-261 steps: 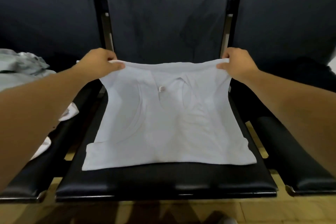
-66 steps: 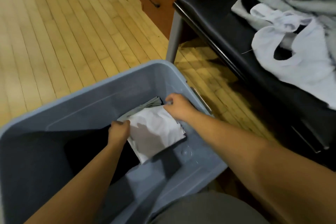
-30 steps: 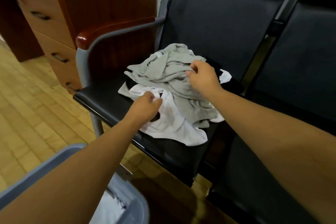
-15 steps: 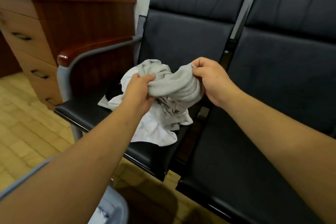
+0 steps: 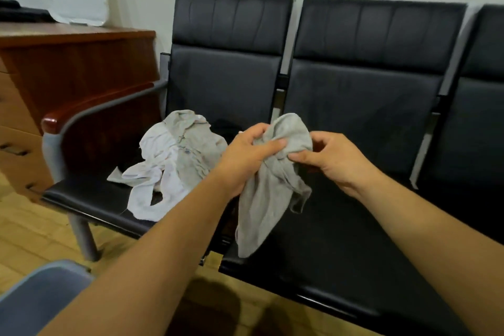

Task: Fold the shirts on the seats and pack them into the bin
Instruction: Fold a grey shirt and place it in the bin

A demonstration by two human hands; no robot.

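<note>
- Grey shirt (image 5: 270,199): bunched at its top and held in the air at centre frame, above the gap between two seats. Its loose lower part hangs down in front of the seat edges, clear of the cushions.
- Left hand (image 5: 248,161): fingers and thumb curled round the bunched upper part of the grey shirt, gripping it from the left.
- Right hand (image 5: 332,161): thumb and curled fingers pinch the fabric at the right side of the same bunch, just beside the left hand.
- Left seat (image 5: 90,199): black cushion at centre left, carrying a crumpled pile of clothes.
- White shirt (image 5: 152,172): front of the pile, straps trailing toward the seat's front edge.
- Second grey garment (image 5: 196,150): lies on and behind the white shirt; something dark shows behind it, too unclear to name.
- Middle seat (image 5: 341,254): black cushion at centre right, below the right forearm.
- Bin (image 5: 41,294): grey-blue rim at lower left, on the wooden floor (image 5: 27,226); its inside is out of view.
- Armrest (image 5: 81,109): red-brown top, at the left seat's outer side.
- Wooden drawer unit (image 5: 68,63): upper left, beside the armrest.
</note>
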